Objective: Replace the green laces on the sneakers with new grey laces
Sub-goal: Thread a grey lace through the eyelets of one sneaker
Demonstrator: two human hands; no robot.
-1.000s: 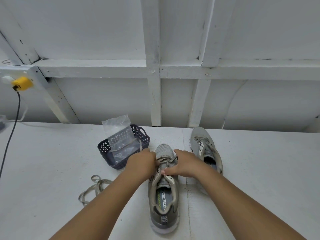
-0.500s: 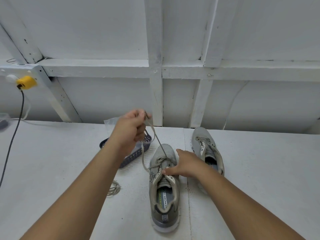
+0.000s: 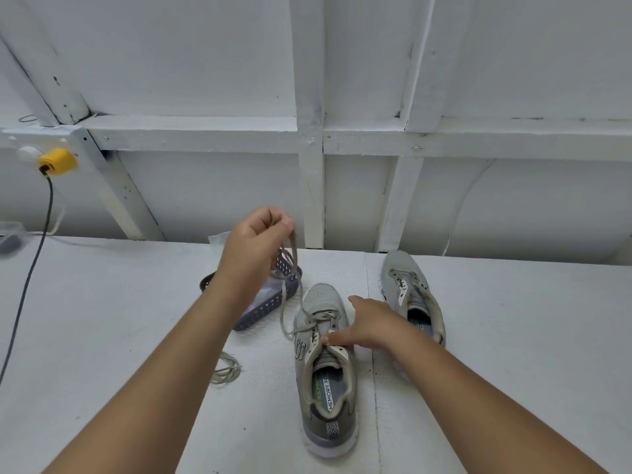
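- Up went the left hand (image 3: 257, 238) since a moment ago, pulling the lace (image 3: 293, 265) higher out of the near sneaker (image 3: 325, 367).
- Its fingers were curled tight, pinching the lace.
- The right hand (image 3: 367, 323) lay flat on that sneaker's tongue, fingers straight.
- That sneaker sat on the white table (image 3: 102, 319).
- The other sneaker (image 3: 412, 295) sat just to the right.
- A dark basket (image 3: 263, 309) and a loose lace (image 3: 225, 369) lay to the left.
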